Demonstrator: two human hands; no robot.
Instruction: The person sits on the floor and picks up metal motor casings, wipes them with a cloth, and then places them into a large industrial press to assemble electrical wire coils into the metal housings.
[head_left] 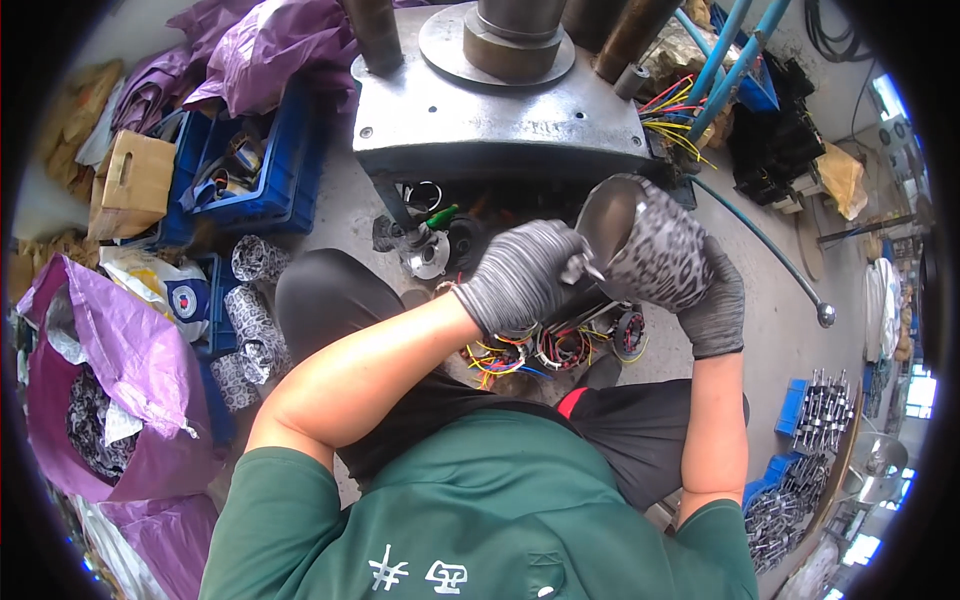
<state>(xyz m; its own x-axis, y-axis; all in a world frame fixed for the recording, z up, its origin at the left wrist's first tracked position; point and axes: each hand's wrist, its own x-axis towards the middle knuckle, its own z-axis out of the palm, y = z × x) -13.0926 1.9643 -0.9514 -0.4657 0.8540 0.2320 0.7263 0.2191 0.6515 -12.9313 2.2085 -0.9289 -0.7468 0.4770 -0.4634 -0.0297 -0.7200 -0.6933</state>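
Observation:
In front of me a hollow metal cylinder is held tilted, its outside covered in a grey-and-black leopard pattern. The bare metal inside shows at the end facing left. My right hand, in a grey glove, grips its far right end from below. At the open rim, my left hand, gloved alike, has its fingers closed. A small crumpled whitish bit pokes out of them, and I cannot make out whether it belongs to the cylinder's covering. Wound motor stators with coloured wires lie below, between my legs.
Ahead stands a press with a steel plate. To the left are blue crates, several leopard-patterned cylinders and an open purple bag. A ball-ended lever sticks out rightward; metal shafts are stacked at right.

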